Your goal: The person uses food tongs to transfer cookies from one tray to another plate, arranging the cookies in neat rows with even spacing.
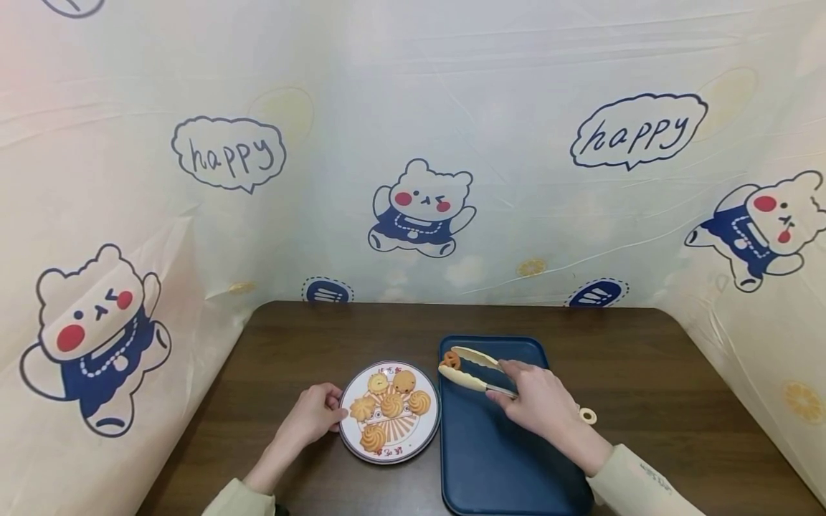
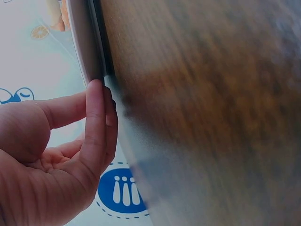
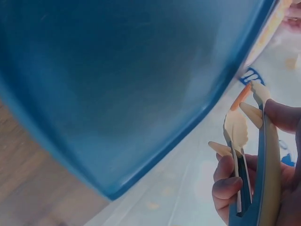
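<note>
A white plate (image 1: 422,432) with a dark rim carries several golden cookies (image 1: 391,405), some of them swirled. At the plate's left edge my left hand (image 1: 312,413) pinches the rim between thumb and fingers; the left wrist view shows the fingertips on the plate's edge (image 2: 89,42). My right hand (image 1: 538,401) grips cream-colored food tongs (image 1: 467,378) over the far part of a blue tray (image 1: 510,466). Between the tongs' tips is a small brown cookie with holes, like a pretzel (image 1: 450,360). In the right wrist view it shows edge-on as an orange-brown strip (image 3: 241,96).
The tray stands right beside the plate on a dark wooden table (image 1: 310,337). Behind and at both sides hangs a pale curtain (image 1: 516,215) printed with bears and lettering. The tongs' ring end (image 1: 588,416) sticks out past the right hand.
</note>
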### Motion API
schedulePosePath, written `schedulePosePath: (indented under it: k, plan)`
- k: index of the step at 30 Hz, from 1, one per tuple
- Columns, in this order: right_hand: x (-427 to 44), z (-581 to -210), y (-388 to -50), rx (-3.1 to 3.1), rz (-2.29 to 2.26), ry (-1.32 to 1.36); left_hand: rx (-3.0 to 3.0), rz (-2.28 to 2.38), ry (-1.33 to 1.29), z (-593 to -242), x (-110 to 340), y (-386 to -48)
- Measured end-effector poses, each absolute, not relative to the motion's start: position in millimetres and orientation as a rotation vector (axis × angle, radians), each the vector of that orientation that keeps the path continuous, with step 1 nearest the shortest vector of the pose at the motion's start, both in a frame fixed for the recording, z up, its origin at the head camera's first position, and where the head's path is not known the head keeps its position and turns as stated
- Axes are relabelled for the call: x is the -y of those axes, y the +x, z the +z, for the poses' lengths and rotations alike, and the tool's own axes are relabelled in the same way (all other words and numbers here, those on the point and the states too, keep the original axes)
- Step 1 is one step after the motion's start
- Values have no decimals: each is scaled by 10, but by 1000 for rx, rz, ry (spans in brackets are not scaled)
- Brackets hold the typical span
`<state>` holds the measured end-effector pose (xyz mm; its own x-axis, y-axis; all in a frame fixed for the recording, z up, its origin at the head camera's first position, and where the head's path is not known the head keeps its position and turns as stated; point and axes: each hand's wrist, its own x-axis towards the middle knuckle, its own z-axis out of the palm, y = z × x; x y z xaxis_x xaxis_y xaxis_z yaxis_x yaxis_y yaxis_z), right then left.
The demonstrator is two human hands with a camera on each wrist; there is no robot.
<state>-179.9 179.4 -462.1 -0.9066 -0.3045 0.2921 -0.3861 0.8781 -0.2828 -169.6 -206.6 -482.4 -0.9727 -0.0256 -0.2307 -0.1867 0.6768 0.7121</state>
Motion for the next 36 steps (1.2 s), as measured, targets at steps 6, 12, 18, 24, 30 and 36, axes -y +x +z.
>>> schedulePosePath:
  k: [6, 12, 18, 24, 30, 36]
  plan:
    - [-1666, -4530, -1655, 2816, 508, 580, -2696, 1181, -148, -4821, 2068, -1696]
    - [-1528, -4463, -1512, 2852, 470, 607, -2694, 1182, -149, -4832, 2074, -1698]
    - [-1449, -4476, -1425, 2876, 431, 685, -2694, 1180, -146, -4829, 2072, -1694]
    - [-1404, -4504, -1354, 2894, 433, 768, -2692, 1175, -168, -4836, 2076, -1704]
    - [-1374, -4539, -1296, 2909, 431, 856, -2698, 1171, -150, -4844, 2080, -1715]
    - [-1352, -4554, -1262, 2910, 437, 910, -2687, 1181, -166, -4848, 2081, -1710]
